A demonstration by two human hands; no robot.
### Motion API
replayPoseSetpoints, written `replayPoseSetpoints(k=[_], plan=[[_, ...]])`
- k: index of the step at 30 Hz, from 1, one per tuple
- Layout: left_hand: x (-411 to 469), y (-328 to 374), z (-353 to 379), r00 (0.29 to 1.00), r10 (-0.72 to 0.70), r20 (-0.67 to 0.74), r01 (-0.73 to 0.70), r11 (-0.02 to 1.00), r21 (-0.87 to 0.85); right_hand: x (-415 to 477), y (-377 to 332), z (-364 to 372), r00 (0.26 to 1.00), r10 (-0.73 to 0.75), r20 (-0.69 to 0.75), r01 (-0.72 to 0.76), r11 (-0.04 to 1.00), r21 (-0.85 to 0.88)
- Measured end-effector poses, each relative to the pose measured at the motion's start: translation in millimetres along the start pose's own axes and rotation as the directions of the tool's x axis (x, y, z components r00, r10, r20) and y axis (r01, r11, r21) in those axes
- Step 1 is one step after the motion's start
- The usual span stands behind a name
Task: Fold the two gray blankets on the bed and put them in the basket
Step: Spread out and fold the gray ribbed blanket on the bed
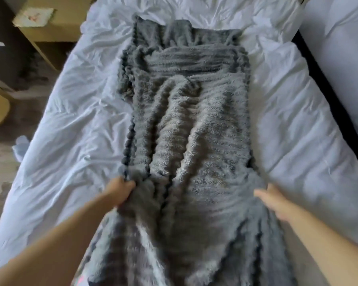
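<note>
On one bed point(70, 124), one gray blanket point(186, 131), left hand point(121, 191), right hand point(277, 201)

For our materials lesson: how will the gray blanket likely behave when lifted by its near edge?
Probably floppy: the blanket lies in soft ridges and bunches where the left hand grips it. Likely to sag and drag, since it stretches long over the bed.
</note>
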State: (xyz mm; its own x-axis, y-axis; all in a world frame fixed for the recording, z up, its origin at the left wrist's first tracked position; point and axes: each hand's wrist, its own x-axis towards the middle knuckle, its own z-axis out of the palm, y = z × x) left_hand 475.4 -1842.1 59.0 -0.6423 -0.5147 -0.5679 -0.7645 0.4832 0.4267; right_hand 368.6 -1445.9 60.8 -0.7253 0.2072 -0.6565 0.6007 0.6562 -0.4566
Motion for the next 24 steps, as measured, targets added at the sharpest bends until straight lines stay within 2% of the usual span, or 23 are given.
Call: replayPoseSetpoints(k=[2,3,5,6,7,10,12,13,15,17,21,24], plan=[[18,39,-40,0.973,0.036,-0.228,-0.084,0.976,-0.203,14,-59,-32,0.956,-0.154,-0.25,0.193,0.971,0.139],[29,55,-59,0.947,0.024,-0.321,-0.132,0.938,-0.322,18,-87,-48,0.919,-0.18,-0.35,0.266,0.94,0.214],[50,74,-90,0.919,-0.016,-0.394,-0.207,0.831,-0.516,24,-127,-75,0.869,-0.23,-0.439,0.384,0.873,0.302],[57,76,-99,0.932,-0.041,-0.359,-0.179,0.81,-0.558,25,-137,-82,0.874,-0.248,-0.419,0.392,0.869,0.302],[63,72,-102,0.953,-0.08,-0.292,-0.094,0.839,-0.536,27,-141,-86,0.892,-0.24,-0.382,0.357,0.894,0.272],[57,42,-78,0.974,-0.206,-0.092,0.177,0.952,-0.251,27,-115,-71,0.95,-0.171,-0.262,0.19,0.981,0.046],[40,9,-42,0.952,-0.302,0.039,0.304,0.928,-0.216,27,-70,-43,0.993,-0.071,-0.095,0.078,0.994,0.071],[31,-12,-22,0.917,-0.372,0.144,0.398,0.881,-0.256,21,-45,-28,0.999,0.036,0.028,-0.04,0.989,0.142],[13,-48,15,0.817,-0.46,0.348,0.57,0.738,-0.361,11,6,1,0.943,0.237,0.233,-0.28,0.944,0.172],[1,-71,47,0.764,-0.495,0.415,0.645,0.607,-0.464,3,51,28,0.884,0.356,0.303,-0.402,0.909,0.104],[-6,-67,84,0.773,-0.492,0.399,0.598,0.357,-0.718,-4,88,65,0.846,0.434,0.311,-0.467,0.883,0.039],[6,-50,87,0.793,-0.496,0.354,0.513,0.23,-0.827,7,78,75,0.893,0.368,0.258,-0.398,0.914,0.075]])
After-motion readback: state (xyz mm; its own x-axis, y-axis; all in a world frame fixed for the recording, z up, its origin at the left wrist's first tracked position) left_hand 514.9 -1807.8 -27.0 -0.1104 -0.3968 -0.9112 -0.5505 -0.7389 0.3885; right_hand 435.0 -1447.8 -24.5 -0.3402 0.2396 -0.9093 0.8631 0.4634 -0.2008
